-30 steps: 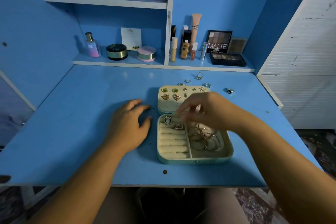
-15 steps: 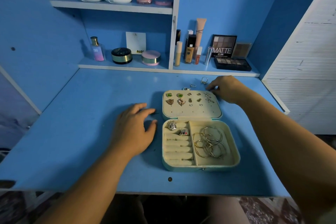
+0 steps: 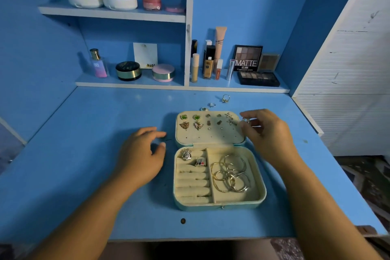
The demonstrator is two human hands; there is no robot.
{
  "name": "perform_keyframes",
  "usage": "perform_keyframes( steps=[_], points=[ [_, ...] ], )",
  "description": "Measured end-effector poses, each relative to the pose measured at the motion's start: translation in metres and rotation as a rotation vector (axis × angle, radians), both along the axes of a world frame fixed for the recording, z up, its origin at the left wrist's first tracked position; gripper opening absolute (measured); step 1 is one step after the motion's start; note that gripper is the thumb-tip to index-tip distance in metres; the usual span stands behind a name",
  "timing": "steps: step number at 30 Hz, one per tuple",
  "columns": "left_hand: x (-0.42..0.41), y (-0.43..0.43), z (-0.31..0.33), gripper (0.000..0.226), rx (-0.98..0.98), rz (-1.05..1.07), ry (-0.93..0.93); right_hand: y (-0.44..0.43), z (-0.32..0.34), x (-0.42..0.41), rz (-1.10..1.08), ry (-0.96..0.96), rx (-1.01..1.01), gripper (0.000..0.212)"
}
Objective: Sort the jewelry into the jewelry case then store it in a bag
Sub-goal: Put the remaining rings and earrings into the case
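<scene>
Resting my left hand [image 3: 140,154] on the blue table [image 3: 84,154], fingers loosely bent and holding nothing, I have it just left of the open jewelry case [image 3: 219,207]. Earrings [image 3: 191,121] sit pinned in its lid [image 3: 211,136], and bangles [image 3: 230,173] lie in the base. Three loose rings [image 3: 225,98] lie behind the lid. My right hand [image 3: 268,131] pinches a small ring [image 3: 245,120] between thumb and fingertips at the lid's right edge.
</scene>
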State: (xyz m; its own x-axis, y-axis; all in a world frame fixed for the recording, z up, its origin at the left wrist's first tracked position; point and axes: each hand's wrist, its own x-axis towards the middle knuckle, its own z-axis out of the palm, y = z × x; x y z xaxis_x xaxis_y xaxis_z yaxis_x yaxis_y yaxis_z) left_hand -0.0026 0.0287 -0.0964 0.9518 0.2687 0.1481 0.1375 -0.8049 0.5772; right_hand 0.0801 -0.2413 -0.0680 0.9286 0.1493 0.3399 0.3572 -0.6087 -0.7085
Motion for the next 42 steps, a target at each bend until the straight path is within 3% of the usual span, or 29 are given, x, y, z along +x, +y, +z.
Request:
perform_keyframes(
  steps=[5, 12, 16, 21, 27, 33, 42],
  points=[
    [0.054, -0.007, 0.033, 0.029, -0.155, 0.044, 0.004, -0.01, -0.016, 0.013, -0.112, 0.057, 0.222, 0.01],
    [0.14, -0.05, 0.049, 0.02, -0.087, -0.152, 0.138, -0.011, -0.027, 0.028, -0.111, 0.134, 0.224, 0.007],
    [0.168, -0.063, 0.042, 0.028, -0.08, -0.177, 0.247, -0.01, -0.028, 0.03, -0.105, 0.135, 0.208, 0.006],
    [0.176, -0.072, 0.039, 0.048, -0.042, -0.186, 0.245, -0.009, -0.031, 0.033, -0.08, 0.15, 0.218, 0.005],
    [0.181, -0.074, 0.033, 0.029, -0.066, -0.117, 0.216, -0.009, -0.033, 0.035, -0.074, 0.141, 0.207, 0.006],
    [0.186, -0.077, 0.039, 0.036, -0.006, -0.144, 0.376, -0.009, -0.033, 0.034, -0.079, 0.137, 0.213, 0.007],
    [0.184, -0.08, 0.036, 0.031, 0.067, -0.137, 0.297, -0.009, -0.032, 0.033, -0.059, 0.107, 0.195, 0.006]
  ],
)
